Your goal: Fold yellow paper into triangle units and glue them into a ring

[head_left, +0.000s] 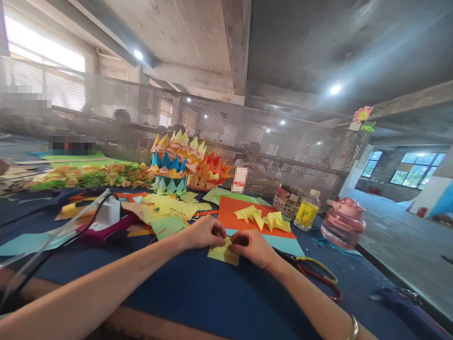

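Pinching the yellow paper (222,256) at its far part, the left hand (207,232) and right hand (255,248) each have thumb and fingertips drawn together. It lies on the blue worktop (198,293), near the orange sheet (228,205). Its near edge runs crosswise, right end closer to the person; fingers cover the rest, so its long axis is unclear.

Sheet (223,258) of smooth, matt paper; tabletop (177,290) matt too. Bottle (306,212) and jug (344,225) clear, glossy plastic, bangle (354,327) shiny metal. Screen (304,151) perforated, metallic-looking; ceiling (187,28) rough, dull concrete.
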`<move>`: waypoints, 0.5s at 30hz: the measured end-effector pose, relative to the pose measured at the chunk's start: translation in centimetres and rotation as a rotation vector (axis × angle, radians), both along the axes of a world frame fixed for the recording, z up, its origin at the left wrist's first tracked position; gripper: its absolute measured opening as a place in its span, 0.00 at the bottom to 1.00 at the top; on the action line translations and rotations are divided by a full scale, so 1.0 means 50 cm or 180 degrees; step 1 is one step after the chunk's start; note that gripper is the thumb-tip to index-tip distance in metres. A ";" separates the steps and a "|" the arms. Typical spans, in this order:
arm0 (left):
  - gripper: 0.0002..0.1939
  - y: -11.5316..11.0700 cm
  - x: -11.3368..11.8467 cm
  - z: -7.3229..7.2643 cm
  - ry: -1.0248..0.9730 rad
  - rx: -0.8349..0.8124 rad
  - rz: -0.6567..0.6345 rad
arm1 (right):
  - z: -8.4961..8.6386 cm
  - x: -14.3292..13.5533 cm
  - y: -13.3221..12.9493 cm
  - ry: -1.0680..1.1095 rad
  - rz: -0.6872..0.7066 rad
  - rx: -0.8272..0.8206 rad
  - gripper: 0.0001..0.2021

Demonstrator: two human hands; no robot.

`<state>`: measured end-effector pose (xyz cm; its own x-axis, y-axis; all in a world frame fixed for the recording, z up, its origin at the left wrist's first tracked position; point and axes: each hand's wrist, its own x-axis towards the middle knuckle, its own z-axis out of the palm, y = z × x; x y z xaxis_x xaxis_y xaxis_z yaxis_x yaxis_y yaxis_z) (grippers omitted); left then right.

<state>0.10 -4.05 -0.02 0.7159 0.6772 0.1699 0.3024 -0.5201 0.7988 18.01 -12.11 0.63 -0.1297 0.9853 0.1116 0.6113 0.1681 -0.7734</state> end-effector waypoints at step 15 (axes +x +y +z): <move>0.07 -0.020 0.001 0.006 0.0249 0.0873 0.0101 | 0.000 0.004 0.001 -0.0221 0.0112 0.0248 0.06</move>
<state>0.15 -5.05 0.29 0.7132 0.6358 0.2951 0.3771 -0.7029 0.6031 18.22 -12.05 0.61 -0.1742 0.9686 0.1771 0.6555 0.2483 -0.7132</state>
